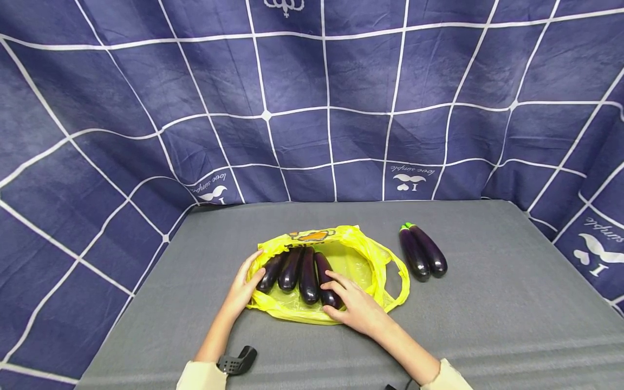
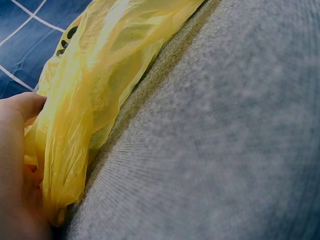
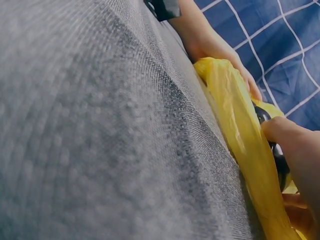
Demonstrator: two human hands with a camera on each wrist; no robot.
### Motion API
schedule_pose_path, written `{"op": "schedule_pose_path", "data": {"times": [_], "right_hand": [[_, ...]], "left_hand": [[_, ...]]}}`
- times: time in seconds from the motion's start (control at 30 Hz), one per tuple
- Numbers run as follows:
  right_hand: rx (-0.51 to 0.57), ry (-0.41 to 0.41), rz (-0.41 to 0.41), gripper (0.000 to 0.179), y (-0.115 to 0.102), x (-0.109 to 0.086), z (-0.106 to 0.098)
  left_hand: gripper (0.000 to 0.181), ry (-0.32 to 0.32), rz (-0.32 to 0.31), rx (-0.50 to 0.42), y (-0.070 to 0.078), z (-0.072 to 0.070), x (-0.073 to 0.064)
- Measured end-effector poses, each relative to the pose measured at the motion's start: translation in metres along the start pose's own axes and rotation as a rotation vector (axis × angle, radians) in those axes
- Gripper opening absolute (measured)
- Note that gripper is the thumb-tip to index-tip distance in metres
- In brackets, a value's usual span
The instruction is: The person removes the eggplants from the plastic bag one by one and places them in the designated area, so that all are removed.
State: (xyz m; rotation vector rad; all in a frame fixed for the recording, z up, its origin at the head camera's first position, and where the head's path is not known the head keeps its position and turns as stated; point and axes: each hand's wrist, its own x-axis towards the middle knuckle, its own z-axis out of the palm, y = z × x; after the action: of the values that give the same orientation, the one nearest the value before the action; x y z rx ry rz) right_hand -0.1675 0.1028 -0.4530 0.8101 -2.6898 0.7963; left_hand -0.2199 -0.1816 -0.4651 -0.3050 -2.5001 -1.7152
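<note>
A yellow plastic bag (image 1: 352, 261) lies with its mouth spread wide, and several dark purple eggplants (image 1: 308, 276) lie side by side in it. At the bag's left end, my left hand (image 1: 241, 287) grips the rim, thumb over the inside edge near the leftmost eggplant (image 1: 270, 275). My right hand (image 1: 358, 306) reaches over the front rim and holds the rightmost eggplant (image 1: 323, 265) in the bag, thumb on the near side and fingers across its top. In the right wrist view, the bag's front wall (image 3: 240, 135) hides most of that eggplant.
Two more eggplants (image 1: 423, 253) with green stem ends lie together on the grey surface (image 1: 492, 281), right of the bag. One bag handle (image 1: 403, 281) loops out toward them. A blue curtain with white lines (image 1: 361, 135) hangs behind. A black strap (image 1: 237, 362) sits at the left wrist.
</note>
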Motion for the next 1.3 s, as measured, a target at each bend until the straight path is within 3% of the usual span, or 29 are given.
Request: {"op": "schedule_pose_path", "data": {"times": [0.27, 0.73, 1.0, 1.3], "right_hand": [[-0.009, 0.021, -0.012, 0.034, 0.0, 0.001, -0.005], [-0.063, -0.062, 0.032, 0.04, -0.002, 0.002, -0.028], [-0.039, -0.098, 0.006, 0.038, 0.002, 0.003, -0.044], [-0.003, -0.197, 0.067, 0.038, 0.005, 0.003, -0.063]], "left_hand": [[0.047, 0.008, -0.003, -0.005, -0.002, 0.001, 0.0], [0.046, 0.014, 0.011, 0.002, 0.001, 0.001, -0.002], [0.046, 0.013, 0.007, -0.039, 0.011, 0.001, -0.003], [0.046, 0.005, 0.006, -0.028, 0.029, 0.001, -0.008]]}}
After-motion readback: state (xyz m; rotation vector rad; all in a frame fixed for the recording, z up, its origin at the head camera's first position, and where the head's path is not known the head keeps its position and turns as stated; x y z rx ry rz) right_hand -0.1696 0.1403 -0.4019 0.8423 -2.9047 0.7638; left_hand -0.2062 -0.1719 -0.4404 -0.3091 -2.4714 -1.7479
